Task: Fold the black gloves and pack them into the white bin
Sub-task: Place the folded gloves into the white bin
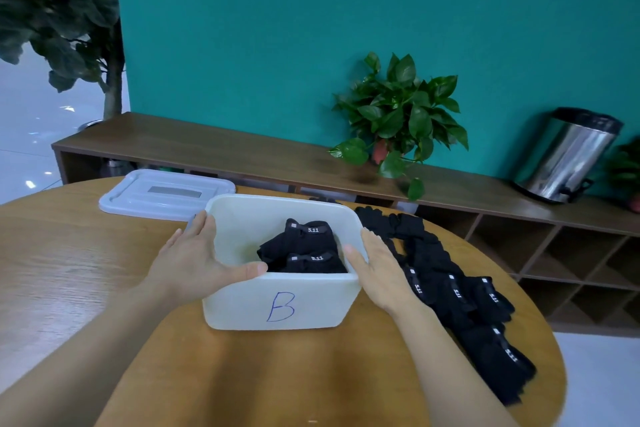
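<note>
A: What is the room like?
B: A teal wall (277, 28) fills the back. In the upper left of the frame stands a big dark-leaved tree (62, 17), and below the wall runs a long low wooden shelf (207, 146).

A: And at the left of the round wooden counter (86, 253)?
B: There lies a pale bin lid (162, 194), flat, just behind the left hand.

A: How is the left hand (194, 260)?
B: It presses on the left wall of the white bin (277, 302). The fingers (202, 224) are straight and together along the outside, and the thumb hooks over the near rim.

A: Where are the gloves?
B: Two folded black gloves (304, 248) lie inside the bin, toward its right side, with white "5.11" labels up. The front wall of the bin carries a blue letter "B".

A: The right hand (377, 270)?
B: It lies flat on the right wall of the bin, fingers straight and together, thumb at the near right corner.

A: And more to the right?
B: Unfolded black gloves (460, 291) lie in a row on the counter. Behind, on the shelf, a green potted plant (398, 114) and, at the far right, a steel pedal bin (568, 156).
</note>
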Available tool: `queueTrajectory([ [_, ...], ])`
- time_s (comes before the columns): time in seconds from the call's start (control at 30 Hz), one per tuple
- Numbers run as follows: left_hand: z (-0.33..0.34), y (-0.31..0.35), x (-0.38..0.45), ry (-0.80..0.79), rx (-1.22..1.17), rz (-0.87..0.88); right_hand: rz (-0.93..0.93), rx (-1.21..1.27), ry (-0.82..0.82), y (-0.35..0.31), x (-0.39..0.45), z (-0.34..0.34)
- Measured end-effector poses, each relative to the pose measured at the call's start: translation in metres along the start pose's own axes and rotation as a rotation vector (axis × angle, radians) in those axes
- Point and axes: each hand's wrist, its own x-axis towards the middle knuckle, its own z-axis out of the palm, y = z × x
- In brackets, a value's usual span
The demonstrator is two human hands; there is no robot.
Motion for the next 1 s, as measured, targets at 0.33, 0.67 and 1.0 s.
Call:
queueTrajectory([
  [0.33,0.002,0.003,0.003,0.045,0.301,0.130,-0.008,-0.073,-0.002,-0.005,0.007,0.000],
  [0.67,0.068,0.095,-0.021,-0.042,0.257,0.538,0.073,-0.079,0.083,0.039,-0.053,-0.013],
  [1.0,0.175,0.205,-0.027,-0.230,0.288,0.814,0.367,-0.261,0.164,0.155,-0.104,-0.041],
])
